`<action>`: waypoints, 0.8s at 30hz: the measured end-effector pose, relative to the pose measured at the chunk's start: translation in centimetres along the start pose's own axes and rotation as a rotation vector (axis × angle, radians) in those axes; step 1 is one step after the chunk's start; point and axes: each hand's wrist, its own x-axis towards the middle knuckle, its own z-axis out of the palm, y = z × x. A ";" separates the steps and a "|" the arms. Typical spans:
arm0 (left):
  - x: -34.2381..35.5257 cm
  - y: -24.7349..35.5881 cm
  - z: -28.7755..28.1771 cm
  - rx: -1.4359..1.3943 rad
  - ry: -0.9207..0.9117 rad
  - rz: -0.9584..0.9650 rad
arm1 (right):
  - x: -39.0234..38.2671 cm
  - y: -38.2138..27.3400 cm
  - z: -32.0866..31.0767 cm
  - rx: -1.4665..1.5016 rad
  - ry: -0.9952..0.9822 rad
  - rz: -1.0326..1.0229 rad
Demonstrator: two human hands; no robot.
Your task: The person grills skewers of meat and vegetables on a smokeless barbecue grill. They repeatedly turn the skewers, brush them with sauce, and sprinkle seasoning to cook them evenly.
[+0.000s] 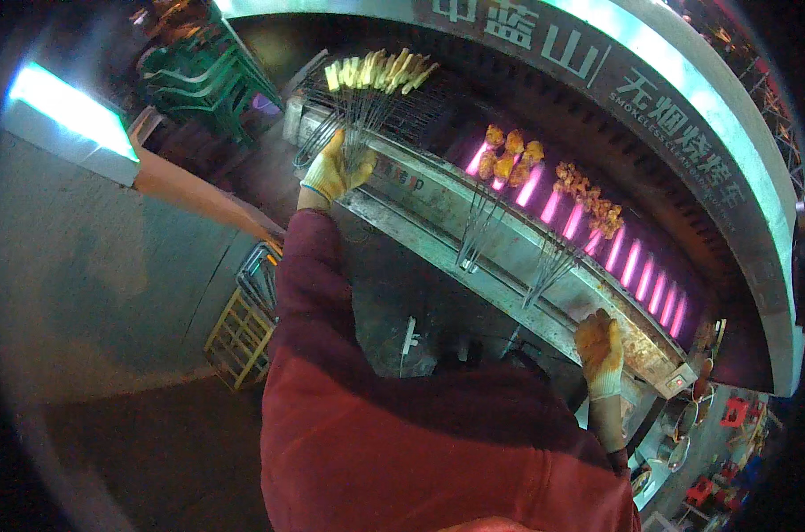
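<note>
I take the step in hand to be tending skewers at the grill (438, 204), with the work at its left end. My left hand (334, 171), in a pale work glove, is closed around the bare lower ends of a bundle of green-topped skewers (380, 73), and their food ends fan out over the wire rack (433, 105) there; whether they rest on it or hang just above, I cannot tell. As I judge it, the next move calls for that left grip to stay firm, so the thin rods turn or settle together and don't splay or cross. Farther right, the large browned pieces (506, 168) and the smaller browned pieces (589, 191) sit on their own skewers over the glowing tubes (550, 208), handles sloping toward me, and I would want the bundle clear of those. My left arm reaches well forward in its maroon sleeve (309, 266), nearly straight, wrist at the grill's front edge. My right hand (600, 341) is lower and closer in, by the front ledge near the right end, fingers bent; I see nothing in it, but from this angle I cannot tell how far that grip is open.
</note>
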 end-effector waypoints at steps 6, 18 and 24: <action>4.6 -0.9 -3.0 0.113 -0.084 -0.009 | -2.0 0.0 -1.0 0.031 -0.103 -0.006; -12.9 -17.8 10.0 0.322 -0.279 0.155 | -4.6 -2.8 -0.8 -0.423 -0.130 -0.124; -22.7 -38.8 22.0 0.347 -0.205 -0.138 | -4.4 -4.2 -1.6 -0.102 -0.316 0.110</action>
